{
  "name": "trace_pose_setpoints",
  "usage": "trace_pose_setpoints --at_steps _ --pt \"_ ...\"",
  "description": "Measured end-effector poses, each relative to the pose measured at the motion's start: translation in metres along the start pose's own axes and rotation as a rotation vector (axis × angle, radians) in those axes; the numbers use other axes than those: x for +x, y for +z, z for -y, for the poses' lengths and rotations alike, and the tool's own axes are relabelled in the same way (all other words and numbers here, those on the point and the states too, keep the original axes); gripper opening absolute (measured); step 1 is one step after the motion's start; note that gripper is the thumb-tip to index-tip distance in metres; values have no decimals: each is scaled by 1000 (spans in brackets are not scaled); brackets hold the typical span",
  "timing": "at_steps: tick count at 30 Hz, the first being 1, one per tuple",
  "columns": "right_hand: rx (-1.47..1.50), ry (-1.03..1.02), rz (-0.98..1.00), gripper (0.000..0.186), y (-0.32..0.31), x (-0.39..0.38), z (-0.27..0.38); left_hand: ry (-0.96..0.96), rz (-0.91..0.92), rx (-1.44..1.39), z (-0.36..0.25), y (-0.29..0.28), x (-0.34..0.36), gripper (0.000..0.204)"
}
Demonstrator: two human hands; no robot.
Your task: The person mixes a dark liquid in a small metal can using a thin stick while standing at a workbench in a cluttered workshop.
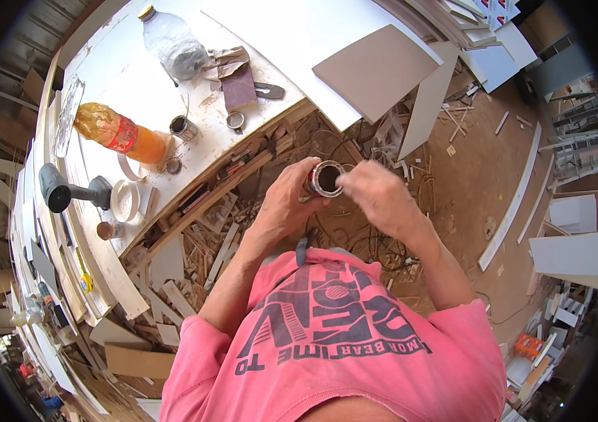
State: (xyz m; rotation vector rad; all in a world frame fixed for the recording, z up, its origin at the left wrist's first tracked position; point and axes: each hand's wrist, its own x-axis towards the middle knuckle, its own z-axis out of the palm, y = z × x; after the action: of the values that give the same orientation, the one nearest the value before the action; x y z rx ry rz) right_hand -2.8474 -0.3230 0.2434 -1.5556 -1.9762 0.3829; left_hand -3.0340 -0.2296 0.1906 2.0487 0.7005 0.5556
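Metal tin (327,178) gripped by left hand (286,200), right hand (376,193) fingertips pinching its rim.

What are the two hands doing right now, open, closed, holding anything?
Left hand: closed around the small open tin can.
Right hand: fingertips at the can's rim; whether it grips cannot be told.

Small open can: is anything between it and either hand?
Nothing visible. The left hand grips the small open can around its side, and the right hand has its fingertips at the can's rim. Both hands meet it directly, above the scrap-strewn floor.
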Motion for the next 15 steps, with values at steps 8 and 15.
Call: trace_pose_setpoints --at_steps 8,15 --pt "179 -6 3 13 -10 -15 6 5 66 -35 -9 14 9 66" --pt "98 18 -18 14 -17 -16 20 82 76 13 -14 3 10 68"
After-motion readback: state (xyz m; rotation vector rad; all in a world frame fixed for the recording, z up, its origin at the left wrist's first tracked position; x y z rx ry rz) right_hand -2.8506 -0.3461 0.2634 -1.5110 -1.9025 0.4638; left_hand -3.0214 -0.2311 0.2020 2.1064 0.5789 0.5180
